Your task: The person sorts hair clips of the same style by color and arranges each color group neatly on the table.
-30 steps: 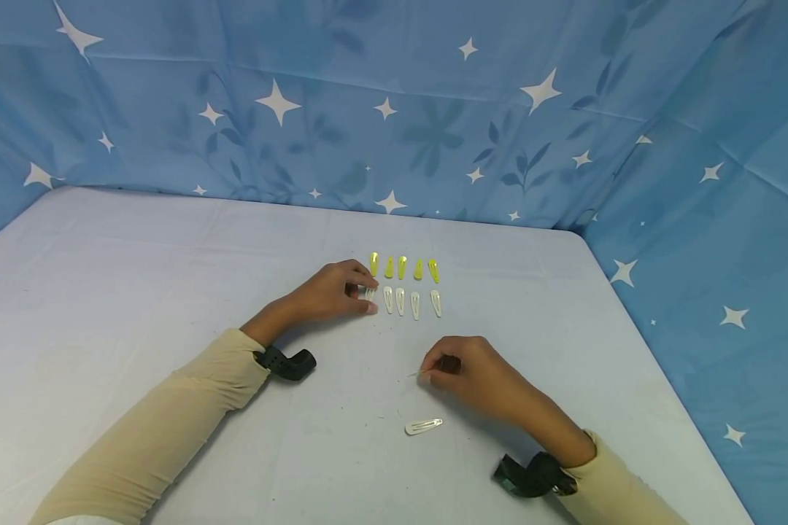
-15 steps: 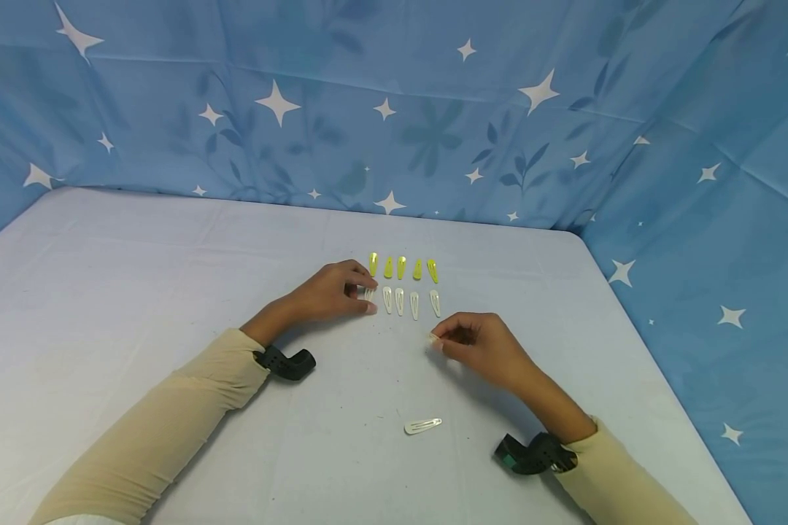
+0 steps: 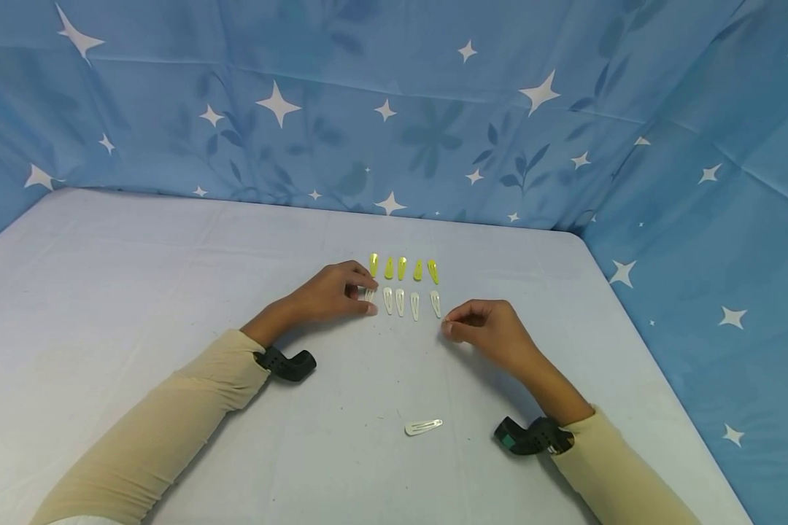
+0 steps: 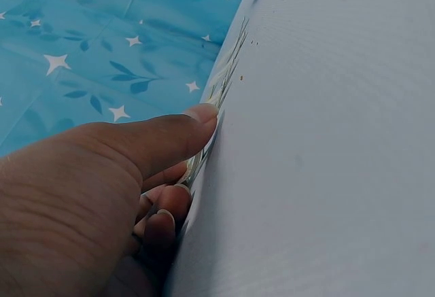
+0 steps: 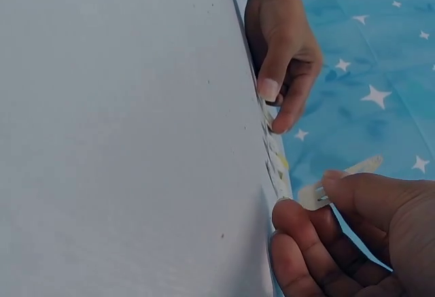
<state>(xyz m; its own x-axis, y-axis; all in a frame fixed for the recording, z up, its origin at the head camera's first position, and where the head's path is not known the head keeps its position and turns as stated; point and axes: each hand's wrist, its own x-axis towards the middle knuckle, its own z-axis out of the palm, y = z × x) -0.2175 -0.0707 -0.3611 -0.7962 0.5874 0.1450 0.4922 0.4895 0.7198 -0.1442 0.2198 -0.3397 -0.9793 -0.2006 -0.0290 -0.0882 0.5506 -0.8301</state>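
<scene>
My left hand [image 3: 338,292] rests at the left end of a row of white snap hair clips [image 3: 400,302]. Its thumb and index finger stand apart over the two ends of the leftmost white clip [image 3: 369,294], partly covering it. Just right of the row, my right hand [image 3: 492,332] pinches another white hair clip [image 5: 314,196] between thumb and fingers, beside the rightmost clip [image 3: 435,303]. In the right wrist view its narrow end sticks out behind the thumb. Nearer the front lies a single white hair clip [image 3: 423,427].
Behind the white row runs a row of yellow hair clips [image 3: 402,267]. Both lie on a white-covered table [image 3: 203,437], with small dark specks scattered on it. A blue curtain [image 3: 341,146] with white stars hangs along the back and right edges.
My right hand has moved forward and slightly right, from mid-table to the right end of the white row, carrying its hair clip. The left hand has stayed put.
</scene>
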